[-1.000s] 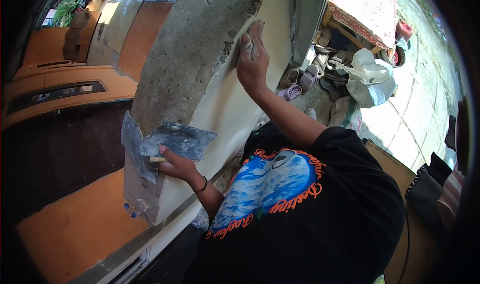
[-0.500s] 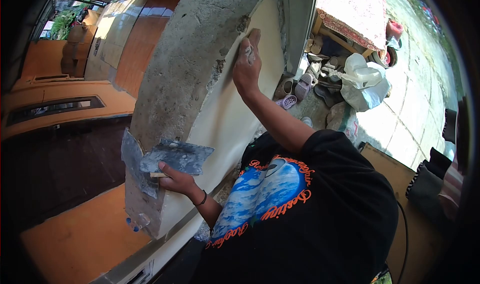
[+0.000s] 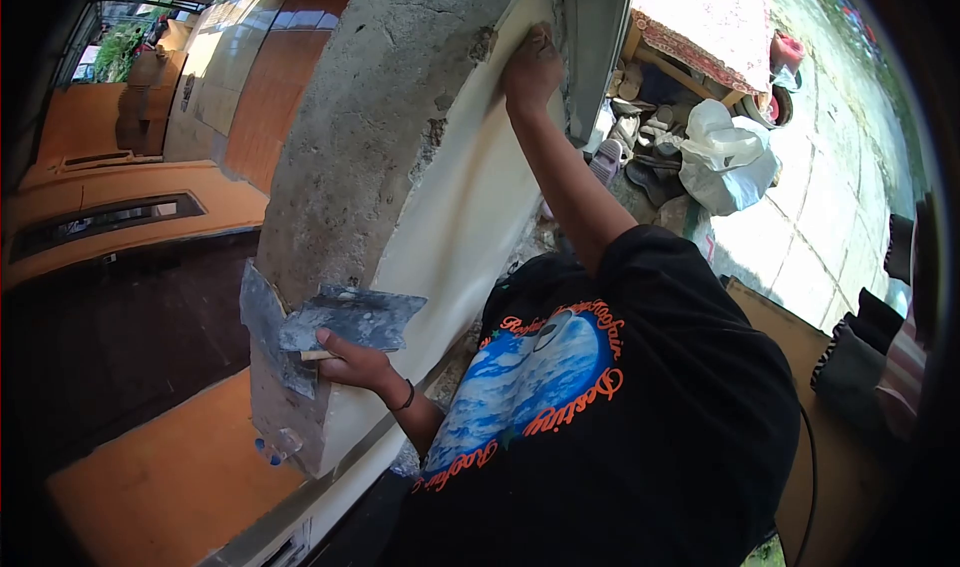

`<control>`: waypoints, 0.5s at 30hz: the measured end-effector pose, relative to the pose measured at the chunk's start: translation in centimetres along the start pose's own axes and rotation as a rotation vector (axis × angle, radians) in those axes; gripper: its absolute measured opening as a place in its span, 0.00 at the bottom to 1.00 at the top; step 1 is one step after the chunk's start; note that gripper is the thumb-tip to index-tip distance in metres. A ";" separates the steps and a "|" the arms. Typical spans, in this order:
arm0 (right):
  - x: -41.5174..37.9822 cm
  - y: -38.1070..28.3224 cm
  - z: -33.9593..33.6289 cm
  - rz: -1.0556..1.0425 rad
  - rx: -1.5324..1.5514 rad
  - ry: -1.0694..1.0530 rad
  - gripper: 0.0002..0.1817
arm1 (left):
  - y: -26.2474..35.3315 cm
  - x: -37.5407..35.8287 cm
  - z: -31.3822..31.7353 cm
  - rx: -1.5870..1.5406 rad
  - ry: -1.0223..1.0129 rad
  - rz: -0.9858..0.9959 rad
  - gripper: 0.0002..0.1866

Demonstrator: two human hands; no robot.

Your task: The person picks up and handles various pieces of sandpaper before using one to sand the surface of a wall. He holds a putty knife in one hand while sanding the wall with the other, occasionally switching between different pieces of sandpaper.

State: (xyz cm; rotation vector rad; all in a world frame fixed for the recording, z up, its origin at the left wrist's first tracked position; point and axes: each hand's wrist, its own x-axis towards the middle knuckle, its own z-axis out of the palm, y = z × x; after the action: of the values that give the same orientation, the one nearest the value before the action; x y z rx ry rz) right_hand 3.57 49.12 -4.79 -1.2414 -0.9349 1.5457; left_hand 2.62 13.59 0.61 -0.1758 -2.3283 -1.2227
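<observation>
Lower left, the left hand (image 3: pixel 358 365) grasps the trowel (image 3: pixel 365 317), likely light, stiff, best gripped by its handle (image 3: pixel 316 355); upper centre, the right hand (image 3: pixel 533 72) curls, contents unclear.

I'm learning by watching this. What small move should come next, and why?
Probably slide the right hand along the pale surface, beside its ragged edge: the hand is near the far end, that edge meets rough concrete, and the left hand holds the smeared plate.
</observation>
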 end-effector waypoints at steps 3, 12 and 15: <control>-3.3 3.2 1.2 -0.483 -0.091 0.113 0.20 | 0.7 -0.1 0.5 -0.052 0.030 -0.062 0.29; -2.3 2.8 0.7 -0.447 -0.070 0.146 0.19 | 0.4 0.0 0.8 -0.119 0.029 -0.013 0.30; -1.1 3.8 0.5 -0.582 -0.133 0.176 0.19 | 0.4 0.0 1.1 -0.230 0.022 -0.032 0.31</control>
State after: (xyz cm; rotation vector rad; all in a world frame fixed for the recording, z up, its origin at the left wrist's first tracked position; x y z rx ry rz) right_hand 2.44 46.99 -7.93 -1.0492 -1.1676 0.9164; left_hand 2.37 14.72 0.43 -0.2031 -2.1751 -1.5003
